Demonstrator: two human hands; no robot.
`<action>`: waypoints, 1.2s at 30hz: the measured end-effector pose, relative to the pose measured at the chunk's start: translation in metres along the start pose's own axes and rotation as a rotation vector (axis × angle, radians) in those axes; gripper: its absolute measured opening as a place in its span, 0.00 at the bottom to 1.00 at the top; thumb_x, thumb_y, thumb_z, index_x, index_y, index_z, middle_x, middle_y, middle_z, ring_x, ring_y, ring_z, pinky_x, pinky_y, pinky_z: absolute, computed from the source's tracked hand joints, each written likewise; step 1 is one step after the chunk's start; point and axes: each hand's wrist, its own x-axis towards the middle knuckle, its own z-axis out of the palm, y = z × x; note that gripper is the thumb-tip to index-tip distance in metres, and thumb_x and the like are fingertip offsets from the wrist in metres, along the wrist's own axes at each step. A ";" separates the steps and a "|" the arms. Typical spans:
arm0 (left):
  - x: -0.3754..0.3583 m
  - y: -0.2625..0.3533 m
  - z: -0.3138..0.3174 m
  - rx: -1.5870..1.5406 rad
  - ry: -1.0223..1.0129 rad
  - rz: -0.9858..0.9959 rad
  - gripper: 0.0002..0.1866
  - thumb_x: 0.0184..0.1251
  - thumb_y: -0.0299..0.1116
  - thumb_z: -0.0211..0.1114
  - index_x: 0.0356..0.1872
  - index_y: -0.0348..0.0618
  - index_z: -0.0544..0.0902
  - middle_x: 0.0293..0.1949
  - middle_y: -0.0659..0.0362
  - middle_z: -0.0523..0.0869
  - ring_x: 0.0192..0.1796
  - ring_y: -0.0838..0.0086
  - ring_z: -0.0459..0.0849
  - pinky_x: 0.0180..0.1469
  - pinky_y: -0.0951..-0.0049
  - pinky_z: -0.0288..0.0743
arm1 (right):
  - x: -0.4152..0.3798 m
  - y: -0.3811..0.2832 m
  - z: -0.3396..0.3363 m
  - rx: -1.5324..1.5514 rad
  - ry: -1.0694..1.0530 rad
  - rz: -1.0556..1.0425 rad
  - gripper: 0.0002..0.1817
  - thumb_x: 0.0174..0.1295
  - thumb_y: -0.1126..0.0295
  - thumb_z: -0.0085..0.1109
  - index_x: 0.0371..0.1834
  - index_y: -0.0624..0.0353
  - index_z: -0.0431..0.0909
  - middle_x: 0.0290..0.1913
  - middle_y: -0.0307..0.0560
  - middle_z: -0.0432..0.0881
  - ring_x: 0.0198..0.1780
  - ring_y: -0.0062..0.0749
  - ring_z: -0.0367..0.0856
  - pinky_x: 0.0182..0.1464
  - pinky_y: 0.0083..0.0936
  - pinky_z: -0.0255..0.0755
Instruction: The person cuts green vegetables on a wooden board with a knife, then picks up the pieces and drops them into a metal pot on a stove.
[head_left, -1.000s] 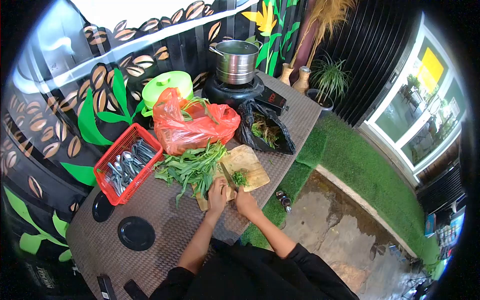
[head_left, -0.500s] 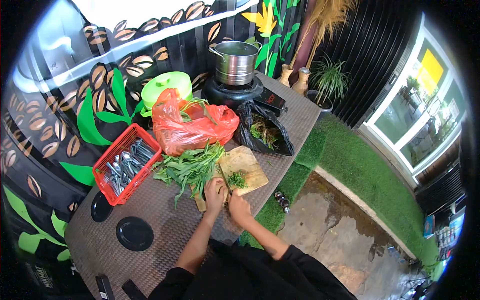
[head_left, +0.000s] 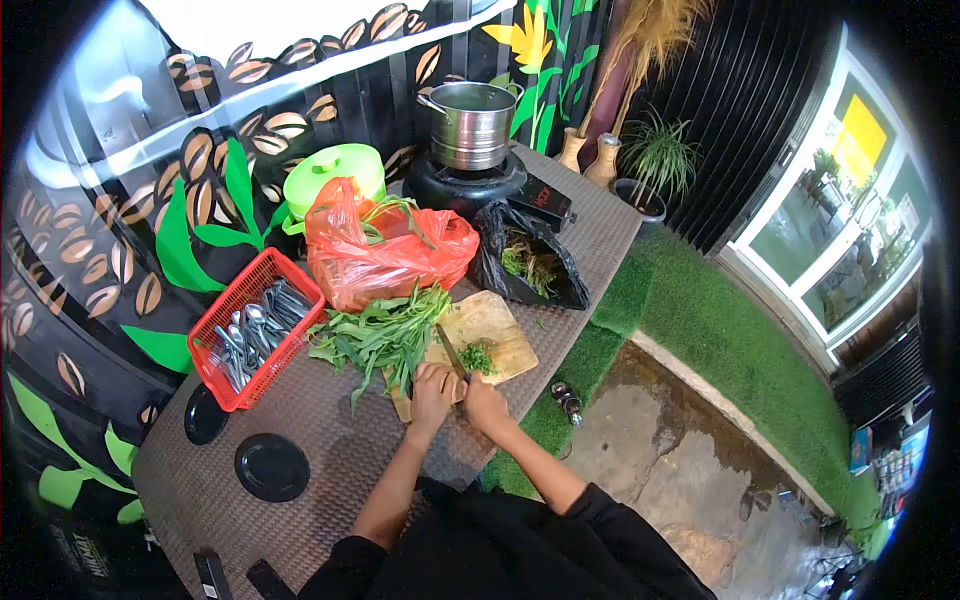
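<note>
My right hand [head_left: 486, 404] is closed around the handle of a knife [head_left: 452, 350], its blade pointing away over the wooden cutting board [head_left: 508, 338]. Beside it, my left hand [head_left: 433, 388] is curled on the near part of the board, closed over greens that its fingers mostly hide. A small heap of chopped greens [head_left: 478, 357] lies right of the blade. The bunch of long leafy greens [head_left: 375, 338] spreads from the board's left side onto the woven-pattern table [head_left: 345, 440].
Behind the board stand a red plastic bag [head_left: 385, 260] and a black bag [head_left: 550, 245] with plant scraps. A red basket [head_left: 240, 395] of cutlery is left, near black plates [head_left: 271, 467]. At the back, a steel pot [head_left: 470, 130] sits on a stove [head_left: 440, 185], by a green pot [head_left: 330, 170].
The knife has swung so more of its blade shows, and my right hand has shifted slightly right. My left hand has moved slightly nearer my body, its fingers now more tucked.
</note>
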 end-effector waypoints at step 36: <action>0.012 0.002 0.017 -0.149 -0.031 -0.125 0.02 0.56 0.21 0.60 0.29 0.37 0.76 0.28 0.54 0.80 0.32 0.61 0.79 0.36 0.65 0.72 | -0.017 0.030 -0.011 0.179 0.103 0.028 0.20 0.68 0.59 0.43 0.47 0.69 0.63 0.28 0.72 0.78 0.34 0.68 0.77 0.37 0.55 0.71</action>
